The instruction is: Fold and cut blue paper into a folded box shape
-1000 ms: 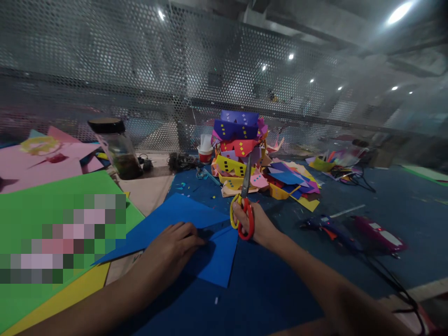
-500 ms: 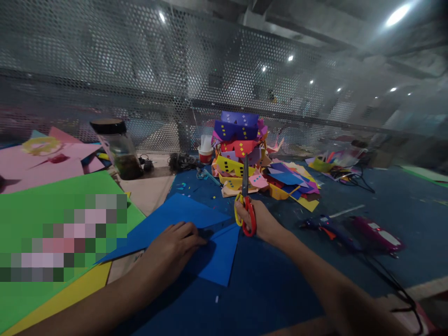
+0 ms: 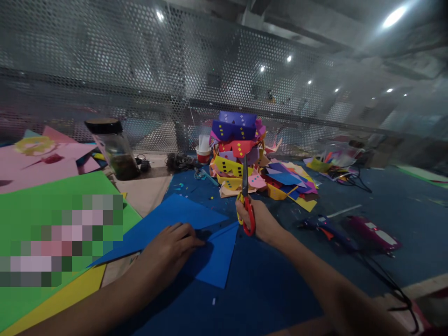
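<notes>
My left hand [image 3: 177,245] presses on a sheet of blue paper [image 3: 219,266], fingers bent and close together with the tips on the sheet. A narrow gap runs in from the paper's right side, and the dark table covering shows through it. Just beyond that edge, my right hand [image 3: 257,219] is closed round the handles of a pair of scissors [image 3: 249,217] with red and yellow grips. The blades point up and away and look closed. They are apart from the paper.
Stacked decorated paper bands [image 3: 234,128] and loose coloured sheets [image 3: 304,186] lie ahead. To the right are a glue gun [image 3: 327,228] with a cord and a magenta device [image 3: 374,233]. A lidded jar [image 3: 119,154] and green paper [image 3: 87,184] are at left.
The view has shifted slightly, so most things sit a little further left. Both hands keep their hold on the paper and the scissors.
</notes>
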The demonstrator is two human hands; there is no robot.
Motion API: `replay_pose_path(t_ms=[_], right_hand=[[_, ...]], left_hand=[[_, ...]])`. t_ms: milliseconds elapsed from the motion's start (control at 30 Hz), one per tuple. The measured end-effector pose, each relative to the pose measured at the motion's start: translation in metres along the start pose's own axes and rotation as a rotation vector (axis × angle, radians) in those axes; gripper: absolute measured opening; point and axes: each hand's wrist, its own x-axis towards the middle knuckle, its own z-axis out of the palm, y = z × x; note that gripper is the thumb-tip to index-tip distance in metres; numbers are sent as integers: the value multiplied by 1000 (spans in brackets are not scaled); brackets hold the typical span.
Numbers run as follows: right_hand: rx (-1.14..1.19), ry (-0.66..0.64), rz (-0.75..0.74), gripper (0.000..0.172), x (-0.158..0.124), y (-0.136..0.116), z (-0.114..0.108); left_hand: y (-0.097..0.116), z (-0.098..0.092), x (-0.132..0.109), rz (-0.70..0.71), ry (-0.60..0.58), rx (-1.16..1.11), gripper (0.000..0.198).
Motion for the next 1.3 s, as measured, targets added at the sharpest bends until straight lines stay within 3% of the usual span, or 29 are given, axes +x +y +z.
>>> replay_pose_path(t_ms=[333,667,1300], right_hand=[[79,-125,-37,43,-16,-9,31],[203,-197,-83,42,-25,-18,55],[340,-216,-35,42,-24,-13,60]], left_hand=[[-2,4,-2,5,-12,17,33],[1,0,-1,-65,-111,54,49],[0,4,-1,-33,-51,67,34]])
